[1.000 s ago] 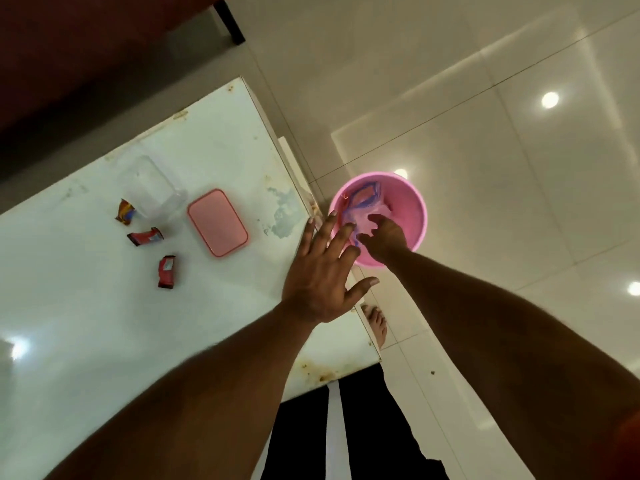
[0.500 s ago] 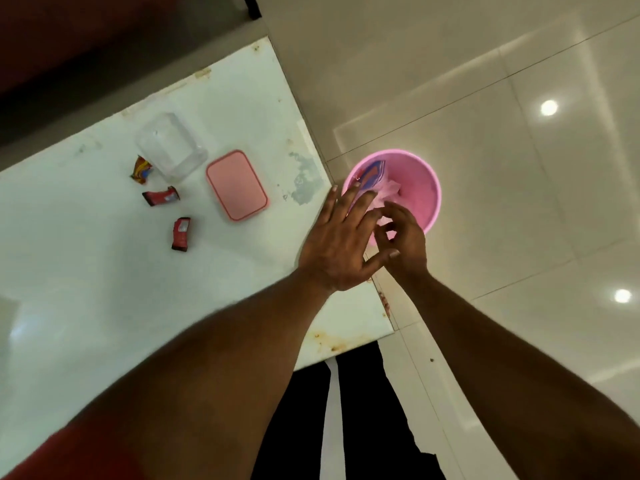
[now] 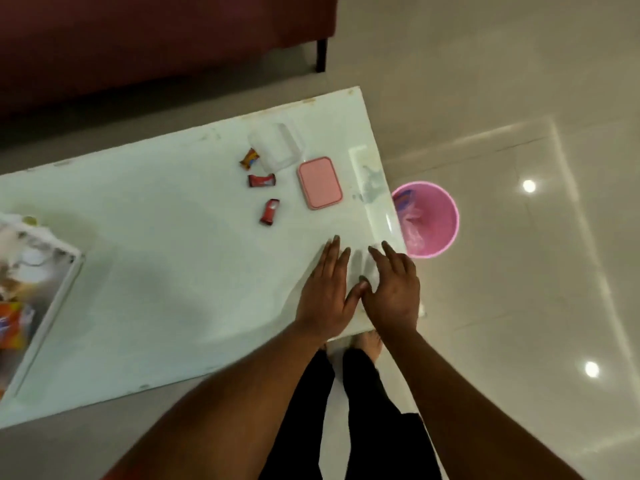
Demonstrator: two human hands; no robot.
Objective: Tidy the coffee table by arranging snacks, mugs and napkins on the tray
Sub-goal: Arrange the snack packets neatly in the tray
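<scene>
My left hand and my right hand lie flat side by side on the white coffee table, near its right end, fingers spread. A pale, blurred sheet, perhaps a napkin, shows between and under them. Three small snack wrappers lie further back on the table. Beside them are a clear plastic container and its pink lid. The white tray sits at the left edge, holding an orange snack packet and white items.
A pink bin with wrappers inside stands on the tiled floor just past the table's right end. A dark red sofa runs behind the table. My legs and feet are at the table's near edge.
My right hand has come out of the pink bin, and both hands now rest flat on the tabletop. The view has swung left, bringing the tray into sight.
</scene>
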